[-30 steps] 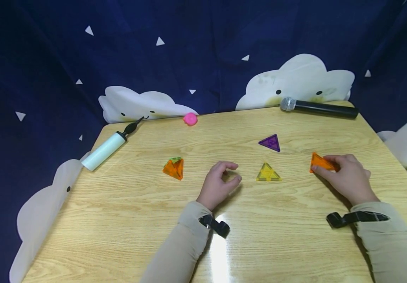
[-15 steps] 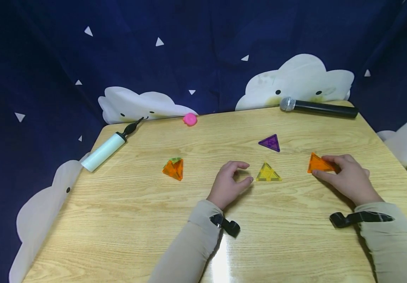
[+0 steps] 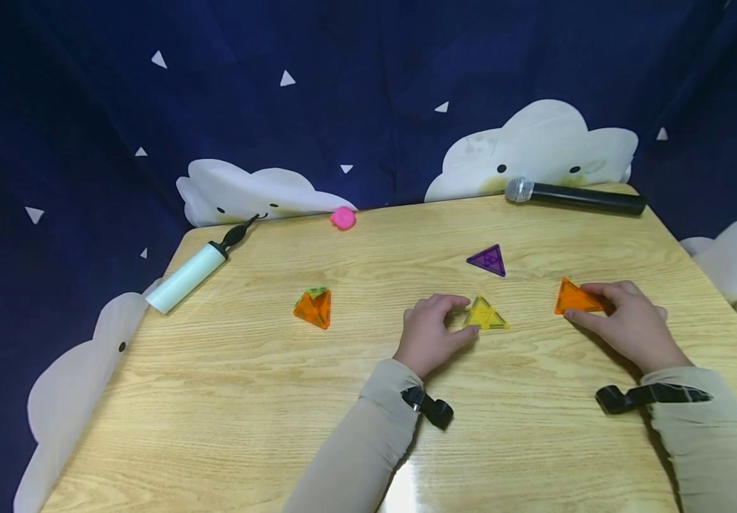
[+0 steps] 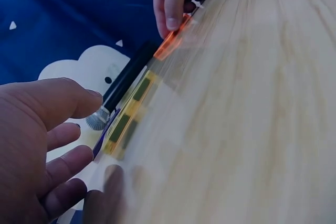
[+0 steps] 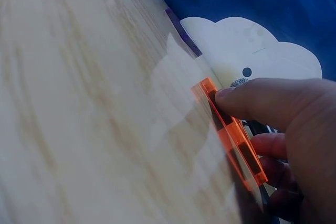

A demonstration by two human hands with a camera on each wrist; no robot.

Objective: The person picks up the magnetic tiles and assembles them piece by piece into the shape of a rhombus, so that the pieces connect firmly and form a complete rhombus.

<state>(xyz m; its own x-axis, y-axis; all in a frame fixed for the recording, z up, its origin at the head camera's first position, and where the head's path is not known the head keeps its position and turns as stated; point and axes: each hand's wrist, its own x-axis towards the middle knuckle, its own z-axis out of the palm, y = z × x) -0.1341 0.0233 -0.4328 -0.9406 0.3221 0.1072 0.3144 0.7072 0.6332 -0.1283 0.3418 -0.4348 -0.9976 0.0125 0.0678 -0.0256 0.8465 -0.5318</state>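
An orange triangular magnetic tile lies on the table, pinched at its edges by the thumb and fingers of my right hand. In the right wrist view the thumb rests on the rim of the orange tile. My left hand has its thumb and index finger spread at the left side of a yellow triangular magnetic tile, which lies flat. A gap shows between that thumb and the yellow tile in the left wrist view. Behind it lies a purple triangular tile.
An orange and green pyramid of tiles stands on the left of the wooden table. A pale blue hand pump, a small pink object and a black microphone lie toward the back, before a dark blue curtain.
My left hand has moved right, from bare table to the left side of the yellow tile. My right hand has shifted the orange tile slightly left, and it now lies flatter.
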